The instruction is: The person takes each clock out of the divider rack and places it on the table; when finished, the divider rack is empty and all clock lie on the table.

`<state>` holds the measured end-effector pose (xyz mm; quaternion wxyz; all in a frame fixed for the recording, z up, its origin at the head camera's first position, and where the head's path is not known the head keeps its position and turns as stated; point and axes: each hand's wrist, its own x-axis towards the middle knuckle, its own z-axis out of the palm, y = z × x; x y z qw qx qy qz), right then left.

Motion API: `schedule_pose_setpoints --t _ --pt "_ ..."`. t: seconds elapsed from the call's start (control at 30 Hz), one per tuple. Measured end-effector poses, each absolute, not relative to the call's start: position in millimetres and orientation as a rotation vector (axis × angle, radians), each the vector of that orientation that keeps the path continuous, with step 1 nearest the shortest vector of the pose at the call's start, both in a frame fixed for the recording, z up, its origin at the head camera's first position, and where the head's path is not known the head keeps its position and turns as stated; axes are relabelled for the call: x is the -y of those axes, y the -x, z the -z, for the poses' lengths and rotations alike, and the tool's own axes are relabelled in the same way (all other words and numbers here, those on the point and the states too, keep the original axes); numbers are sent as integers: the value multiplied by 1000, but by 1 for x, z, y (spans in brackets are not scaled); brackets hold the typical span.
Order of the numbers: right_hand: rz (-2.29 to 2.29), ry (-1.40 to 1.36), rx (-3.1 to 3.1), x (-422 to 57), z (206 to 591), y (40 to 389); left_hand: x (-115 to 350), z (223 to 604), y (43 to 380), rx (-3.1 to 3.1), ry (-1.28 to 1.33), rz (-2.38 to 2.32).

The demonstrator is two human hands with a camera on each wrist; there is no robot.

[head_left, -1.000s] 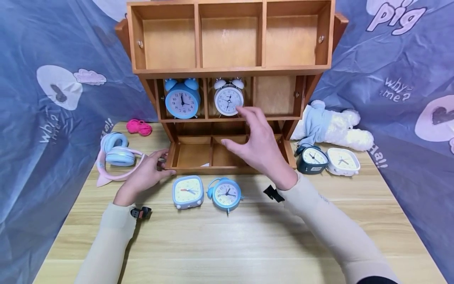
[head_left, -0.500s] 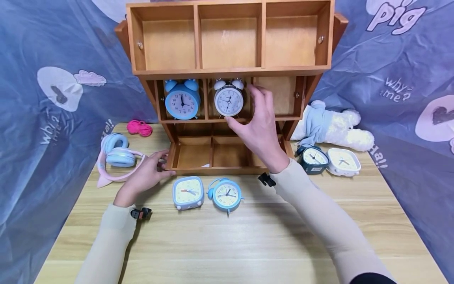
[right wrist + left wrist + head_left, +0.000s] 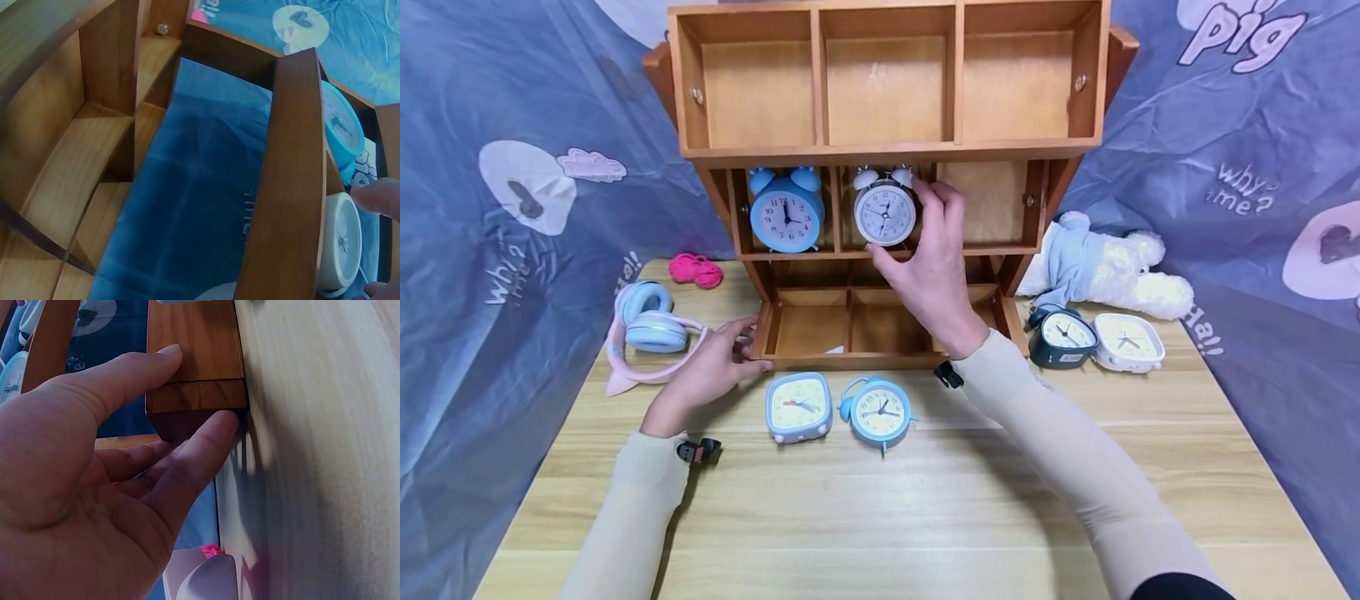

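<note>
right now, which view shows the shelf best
The head view: the shelf shows nearly whole, from the front. The left wrist catches mainly a bottom corner, close; the right wrist, cut-off compartments from an angle.

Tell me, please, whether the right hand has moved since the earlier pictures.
Yes: in the head view, the right hand has moved up and to the picture's left, relative to the wooden shelf.
</note>
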<state>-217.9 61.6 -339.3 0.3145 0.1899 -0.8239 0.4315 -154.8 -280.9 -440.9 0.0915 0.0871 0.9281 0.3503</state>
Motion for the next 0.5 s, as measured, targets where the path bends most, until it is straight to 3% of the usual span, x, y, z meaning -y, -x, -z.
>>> schedule_pose_setpoints --t 0.5 --pt "-1082 -463 2136 -45 347 223 282 441 155 -2759 -272 -1040"
